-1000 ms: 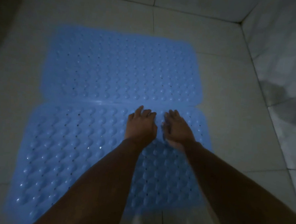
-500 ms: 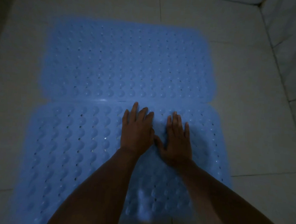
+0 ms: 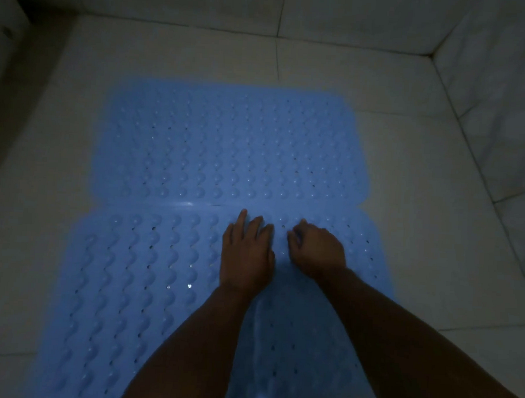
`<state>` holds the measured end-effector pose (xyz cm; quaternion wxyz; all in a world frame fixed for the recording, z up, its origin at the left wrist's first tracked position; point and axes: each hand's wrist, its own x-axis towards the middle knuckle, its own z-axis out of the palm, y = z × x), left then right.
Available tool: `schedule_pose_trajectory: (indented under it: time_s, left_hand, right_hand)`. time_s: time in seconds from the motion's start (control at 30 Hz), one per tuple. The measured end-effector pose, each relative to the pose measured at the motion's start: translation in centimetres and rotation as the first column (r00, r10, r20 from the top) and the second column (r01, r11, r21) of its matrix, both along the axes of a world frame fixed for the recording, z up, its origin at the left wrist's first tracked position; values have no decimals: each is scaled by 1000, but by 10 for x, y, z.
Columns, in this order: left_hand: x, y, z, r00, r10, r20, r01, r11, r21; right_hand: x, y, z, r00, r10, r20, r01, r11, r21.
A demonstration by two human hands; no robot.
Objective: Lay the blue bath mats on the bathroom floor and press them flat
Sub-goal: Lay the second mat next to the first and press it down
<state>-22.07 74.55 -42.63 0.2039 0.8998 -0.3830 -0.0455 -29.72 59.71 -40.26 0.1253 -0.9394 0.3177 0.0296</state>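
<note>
Blue near mat [image 3: 147, 284] under flat left hand [image 3: 246, 259], right hand [image 3: 319, 250] grip curled on it, holding nothing.

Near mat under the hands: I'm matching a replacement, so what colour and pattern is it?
Blue, with rows of raised bumps and small holes; near mat, head view.

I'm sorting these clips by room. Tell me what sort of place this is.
Most likely a bathroom or shower floor. Two blue mats with bumps and drain holes, the far mat and the near mat, lie on a pale tiled floor that meets tiled walls at a corner.
</note>
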Motion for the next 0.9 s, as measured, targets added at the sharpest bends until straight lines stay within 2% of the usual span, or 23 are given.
schedule_pose_trajectory:
  time_s: [0.07, 0.13, 0.33, 0.5, 0.67, 0.9]
  left_hand:
    - [-8, -3, -1, 999, -33, -3, 33, 999, -6]
    - [-13, -6, -4, 998, -67, 6, 67, 998, 17]
    - [-32, -21, -33, 990, -143, -1, 140, 964, 228]
    - [-37, -20, -33, 991, -129, 32, 119, 967, 225]
    - [-39, -19, -31, 991, -136, 14, 129, 965, 230]
    - [-36, -19, -26, 985, -159, -66, 170, 955, 242]
  right_hand:
    - [16, -14, 20, 998, 1, -56, 2, 999, 50]
    - [26, -24, 30, 999, 21, -42, -19, 999, 41]
    - [35, -43, 27, 997, 58, 53, -60, 998, 25]
    - [46, -55, 4, 976, 45, 212, -48, 999, 10]
    - [46, -56, -14, 956, 47, 289, -51, 999, 4]
    - [45, -47, -6, 953, 24, 303, -50, 995, 81]
